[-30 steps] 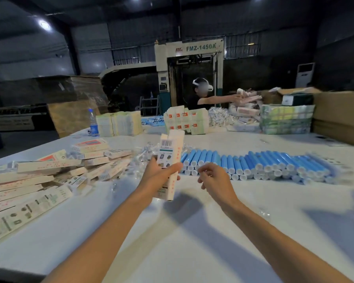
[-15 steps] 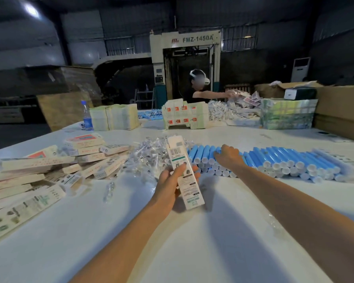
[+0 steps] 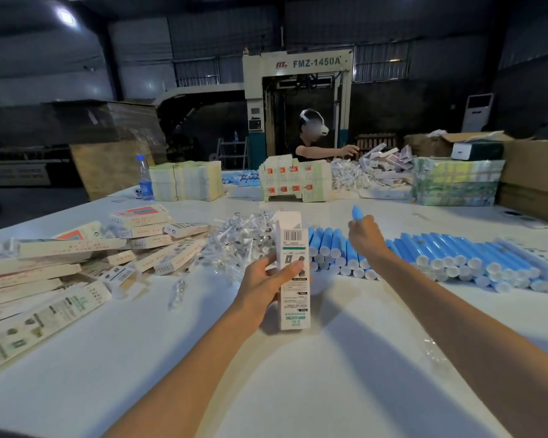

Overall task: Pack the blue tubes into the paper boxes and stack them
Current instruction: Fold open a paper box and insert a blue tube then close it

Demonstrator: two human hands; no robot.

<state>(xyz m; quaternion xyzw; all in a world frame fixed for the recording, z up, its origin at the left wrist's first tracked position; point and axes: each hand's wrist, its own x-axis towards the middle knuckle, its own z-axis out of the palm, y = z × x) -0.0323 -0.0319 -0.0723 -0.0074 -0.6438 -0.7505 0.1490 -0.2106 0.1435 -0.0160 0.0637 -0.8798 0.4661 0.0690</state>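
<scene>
2 hands are busy on my feed. My left hand (image 3: 266, 279) grips a tall white printed paper box (image 3: 293, 279) upright with its top flap open. I cannot tell whether its foot rests on the table. My right hand (image 3: 366, 238) is curled round 1 slim blue plastic tube (image 3: 356, 213), held above the long row of blue white-capped tubes (image 3: 456, 251) and a little right of the box mouth. Tube and box are apart, so I judge the insertion not yet done.

The mouth is narrow and the flap stands up. A tube brought in askew could catch that flap or crumple the card, and too hard a squeeze would flatten the opening. A low wrist could knock the tubes beneath it out of line.

The wide white table (image 3: 298, 390) carries a loose heap of long cream printed boxes (image 3: 76, 257) at left and a pile of small clear-wrapped pieces (image 3: 244, 238) behind the box. Beyond is a dim warehouse with a machine marked FMZ-1450A (image 3: 314, 63), where another person (image 3: 314, 143) reaches across stock.
</scene>
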